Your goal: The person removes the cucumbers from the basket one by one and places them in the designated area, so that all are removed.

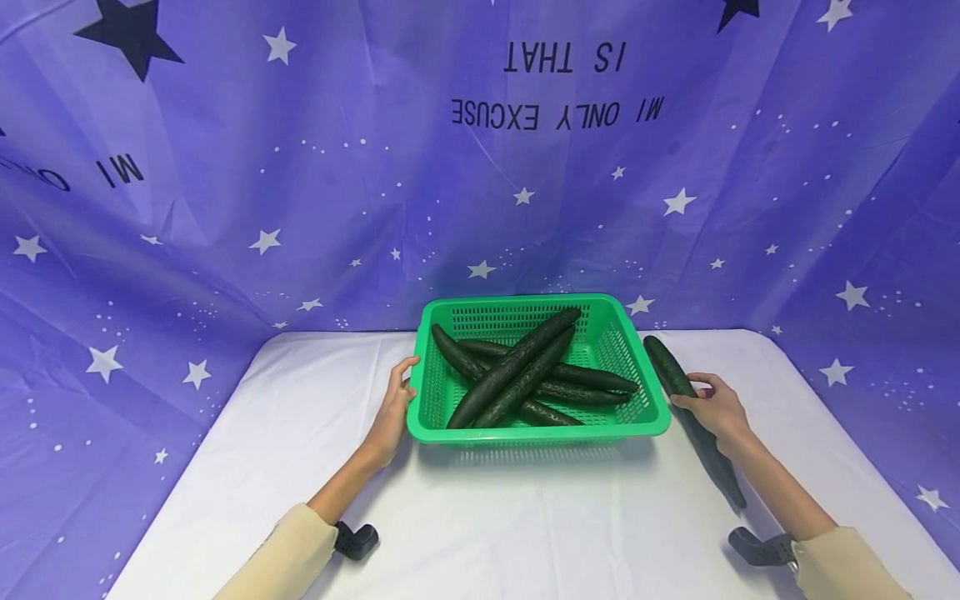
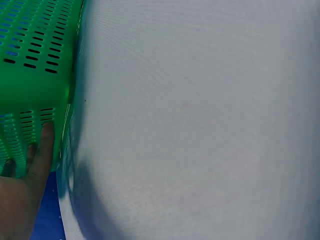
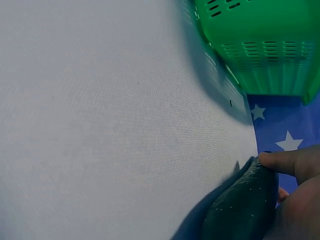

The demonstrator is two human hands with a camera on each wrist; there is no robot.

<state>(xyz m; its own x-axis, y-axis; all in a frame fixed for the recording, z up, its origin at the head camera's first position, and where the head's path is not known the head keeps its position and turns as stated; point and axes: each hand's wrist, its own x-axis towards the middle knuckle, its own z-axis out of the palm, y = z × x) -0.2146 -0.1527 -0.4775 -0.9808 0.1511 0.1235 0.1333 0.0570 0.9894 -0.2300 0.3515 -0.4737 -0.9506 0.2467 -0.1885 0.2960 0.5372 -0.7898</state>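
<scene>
A green plastic basket (image 1: 537, 433) with slotted walls holds several dark green cucumbers (image 1: 513, 367), crossed over one another. At its left side my left hand (image 1: 390, 417) touches the wall just below the rim. The left wrist view shows those fingers (image 2: 45, 145) reaching fairly straight along the slotted wall (image 2: 30, 92). To the right of the basket, my right hand (image 1: 716, 410) holds a single long cucumber (image 1: 708, 454) around its middle, thumb on the near side. Seen from the right wrist, the cucumber (image 3: 242, 205) hangs close over the white cloth, its near end out of frame.
A white cloth covers the table (image 1: 510, 533). Behind it hangs a purple curtain (image 1: 420, 208) printed with stars and lettering, which also comes down on both sides. A black wrist device (image 1: 356, 542) sits at the left sleeve, another device (image 1: 759, 547) at the right.
</scene>
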